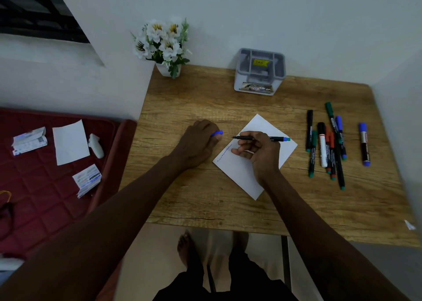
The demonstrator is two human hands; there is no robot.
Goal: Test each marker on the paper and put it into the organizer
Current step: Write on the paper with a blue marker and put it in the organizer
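Probably a light, stiff, slick marker (275,138) — right hand (258,151) pinches it mid-barrel over the paper (239,177), left hand (196,144) grips its blue cap (217,133).

- Wood-grain bench (205,198), set into a corner of the walls.
- Grey plastic compartment organizer (246,81), upright at the far edge.
- White pot of white artificial flowers (167,69), at the far left corner.
- White sheet of paper (242,177), lying cornerwise mid-bench, with a blue wavy line near its left edge.
- Loose pile of black, green, red and blue markers (328,145), at the right.
- Thick blue-capped marker (365,144), apart, further right.
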